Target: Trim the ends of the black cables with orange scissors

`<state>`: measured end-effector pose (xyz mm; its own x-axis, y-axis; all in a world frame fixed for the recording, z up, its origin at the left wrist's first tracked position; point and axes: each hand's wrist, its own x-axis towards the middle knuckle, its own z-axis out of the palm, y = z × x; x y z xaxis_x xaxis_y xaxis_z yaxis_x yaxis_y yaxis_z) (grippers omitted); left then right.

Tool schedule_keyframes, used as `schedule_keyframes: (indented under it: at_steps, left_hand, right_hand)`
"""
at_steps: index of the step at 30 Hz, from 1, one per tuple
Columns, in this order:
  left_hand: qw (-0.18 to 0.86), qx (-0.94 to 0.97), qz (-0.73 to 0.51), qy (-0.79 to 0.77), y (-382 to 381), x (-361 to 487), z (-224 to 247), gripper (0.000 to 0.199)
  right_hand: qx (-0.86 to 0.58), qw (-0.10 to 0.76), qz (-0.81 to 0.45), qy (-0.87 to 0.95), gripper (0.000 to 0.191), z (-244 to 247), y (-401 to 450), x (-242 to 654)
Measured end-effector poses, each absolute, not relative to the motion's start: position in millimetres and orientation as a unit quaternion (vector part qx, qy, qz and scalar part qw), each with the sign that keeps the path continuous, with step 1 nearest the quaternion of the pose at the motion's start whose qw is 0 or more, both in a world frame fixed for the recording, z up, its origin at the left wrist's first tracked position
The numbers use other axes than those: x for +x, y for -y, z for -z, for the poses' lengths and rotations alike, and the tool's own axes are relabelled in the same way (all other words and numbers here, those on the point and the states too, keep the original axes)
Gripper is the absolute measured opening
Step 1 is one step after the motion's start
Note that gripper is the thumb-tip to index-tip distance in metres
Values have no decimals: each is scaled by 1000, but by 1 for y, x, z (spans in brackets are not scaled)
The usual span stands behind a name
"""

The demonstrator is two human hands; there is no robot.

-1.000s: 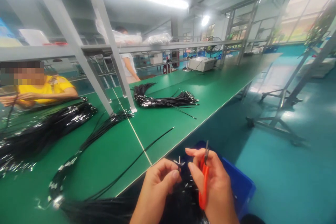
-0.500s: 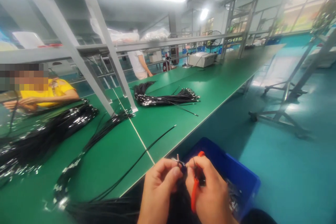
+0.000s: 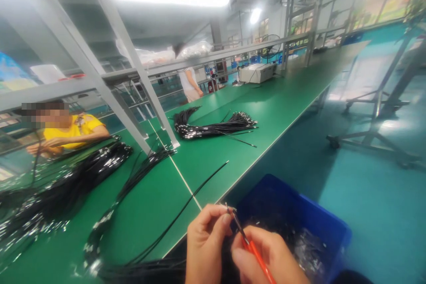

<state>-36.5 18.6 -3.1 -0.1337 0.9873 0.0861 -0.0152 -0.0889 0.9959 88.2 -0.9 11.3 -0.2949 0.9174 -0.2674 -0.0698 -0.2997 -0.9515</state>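
Near the bottom centre, my left hand (image 3: pixel 207 237) is closed, thumb and forefinger pinching the end of a black cable. A thin light-coloured wire tip (image 3: pixel 226 207) sticks up from that pinch. My right hand (image 3: pixel 266 253) is wrapped round a slim hand tool (image 3: pixel 258 259) with a red handle and a narrow dark metal tip; its exact kind is unclear. The tool's tip meets the cable end beside my left fingertips. Below my left hand lies a bundle of black cables (image 3: pixel 146 270), partly hidden by that hand.
A blue bin (image 3: pixel 328 217) with small scraps stands under the table edge. Black cable bundles (image 3: pixel 216 128) lie on the green table (image 3: pixel 199 159). Metal shelf posts (image 3: pixel 159 106) rise from it. A person in yellow (image 3: pixel 71 131) works at left; another person (image 3: pixel 190 84) stands behind.
My right hand has turned the tool, so its red handle slants down to the right and its tip reaches the cable end. My left hand keeps its pinch. The view has shifted slightly.
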Motion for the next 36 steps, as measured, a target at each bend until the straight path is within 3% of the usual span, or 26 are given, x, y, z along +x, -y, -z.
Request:
schedule_keyframes:
  at_steps: [11,17,27,36]
  left_hand:
    - [391,559,-516,-518,-22,-38,11,9]
    - [373,574,-495,-535,-22,-36,10,11]
    - [360,544,-500,-570,-30,-32,18,13]
    - [373,551,-499,-556,-25,-30,17,12]
  right_hand:
    - [-500,374,-622,473,12,-2,-6,87]
    - [-515,359,-618,472,20,3,-9,88]
    - [-474,344,-683,437,30,12,-7,102]
    - [-488,330,-672,448,23,4,-7,98]
